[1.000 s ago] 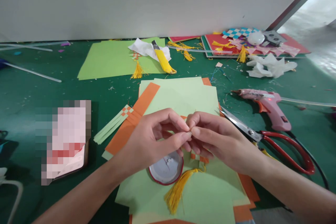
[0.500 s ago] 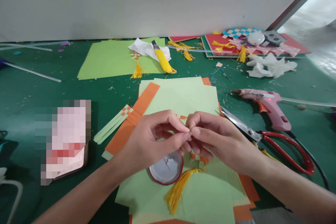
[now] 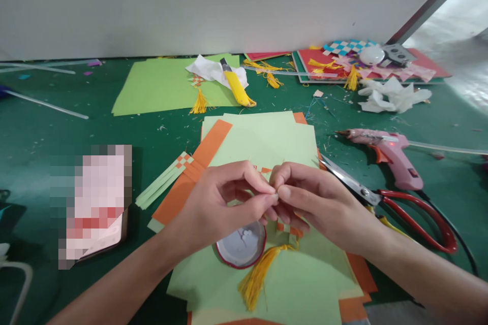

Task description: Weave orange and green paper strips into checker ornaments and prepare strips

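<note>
My left hand [image 3: 232, 198] and my right hand [image 3: 320, 203] meet fingertip to fingertip above the paper, each in a thumb-and-finger pinch. Whatever sits between the fingertips is too small to name. Below them lies a round lid [image 3: 238, 253] with a red rim, partly covered by my left hand, holding small white pieces [image 3: 246, 235]. Beside it a yellow tassel [image 3: 256, 279] hangs from a woven orange-and-green paper piece [image 3: 284, 237], mostly hidden under my right hand. Light green paper sheets [image 3: 305, 284] with orange ones beneath lie under everything.
Red-handled scissors [image 3: 364, 192] and a pink glue gun [image 3: 396, 155] lie to the right. On the left are a pixelated phone-like object [image 3: 101, 241] and woven green strips [image 3: 162, 185] on an orange strip [image 3: 215, 142]. A yellow cutter [image 3: 236, 86] and crumpled tissue [image 3: 394, 95] lie farther back.
Almost nothing differs. My fingertips have shifted very slightly where they meet; both hands keep their place and the things around them lie as before.
</note>
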{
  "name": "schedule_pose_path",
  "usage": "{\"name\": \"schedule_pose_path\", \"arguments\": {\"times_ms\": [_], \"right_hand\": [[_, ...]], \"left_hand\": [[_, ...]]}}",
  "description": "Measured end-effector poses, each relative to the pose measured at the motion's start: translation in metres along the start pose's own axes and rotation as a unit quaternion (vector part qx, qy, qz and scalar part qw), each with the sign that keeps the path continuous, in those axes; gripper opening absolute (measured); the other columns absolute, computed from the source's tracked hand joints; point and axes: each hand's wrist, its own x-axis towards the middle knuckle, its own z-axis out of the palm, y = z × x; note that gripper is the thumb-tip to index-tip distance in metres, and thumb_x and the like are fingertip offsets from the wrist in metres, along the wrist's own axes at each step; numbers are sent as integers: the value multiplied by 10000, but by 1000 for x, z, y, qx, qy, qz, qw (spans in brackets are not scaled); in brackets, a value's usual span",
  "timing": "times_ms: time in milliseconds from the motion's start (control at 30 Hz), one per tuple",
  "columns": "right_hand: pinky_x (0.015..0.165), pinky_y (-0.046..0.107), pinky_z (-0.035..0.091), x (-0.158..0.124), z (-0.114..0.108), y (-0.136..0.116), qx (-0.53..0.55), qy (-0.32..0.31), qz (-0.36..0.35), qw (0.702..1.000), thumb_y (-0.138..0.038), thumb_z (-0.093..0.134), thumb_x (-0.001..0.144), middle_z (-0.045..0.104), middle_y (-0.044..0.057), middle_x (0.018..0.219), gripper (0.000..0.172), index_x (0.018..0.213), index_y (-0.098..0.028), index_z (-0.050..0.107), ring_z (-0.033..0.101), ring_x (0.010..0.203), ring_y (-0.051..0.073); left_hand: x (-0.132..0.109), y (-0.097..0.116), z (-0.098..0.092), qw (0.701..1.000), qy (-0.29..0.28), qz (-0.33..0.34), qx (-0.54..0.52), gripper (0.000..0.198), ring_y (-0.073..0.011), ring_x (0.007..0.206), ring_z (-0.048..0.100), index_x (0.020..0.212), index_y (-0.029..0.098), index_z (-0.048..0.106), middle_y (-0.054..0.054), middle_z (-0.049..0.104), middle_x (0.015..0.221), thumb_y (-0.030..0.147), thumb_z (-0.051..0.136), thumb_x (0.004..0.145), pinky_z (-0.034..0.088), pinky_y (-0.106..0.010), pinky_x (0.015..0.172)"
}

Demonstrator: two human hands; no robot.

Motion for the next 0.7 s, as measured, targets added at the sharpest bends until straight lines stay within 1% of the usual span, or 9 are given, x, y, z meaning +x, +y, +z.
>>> {"name": "schedule_pose_path", "arguments": {"times_ms": [200,333,500,700], "right_hand": [[472,200,310,1,2,2,-4,10,-2,1000,-341,515,929,586,15,739,204,817,-170,504,441,557,62],[463,203,304,1,1,1,10,3,3,1000,-349,524,921,578,18,746,210,815,-170,507,453,568,70],[470,199,319,0,0,0,21,0,8,1000,-350,533,916,576,23,757,206,818,-171,510,469,595,80],[472,195,303,0,0,2,24,-4,5,1000,-328,515,931,583,13,754,189,818,-176,504,452,583,70]], "left_hand": [[1,1,0,1000,6,-6,0,113,-122,631,678,715,165,580,10,654,694,116,620,809,572,-219,583],[0,2,0,1000,1,-15,-2,106,-134,634,689,716,165,587,4,668,697,125,626,807,579,-228,587],[0,2,0,1000,-3,-9,-21,116,-138,654,700,711,164,594,8,670,713,113,637,805,588,-229,606],[1,3,0,1000,-1,-23,-22,124,-133,646,697,702,165,591,10,673,696,106,629,805,586,-224,607]]}}
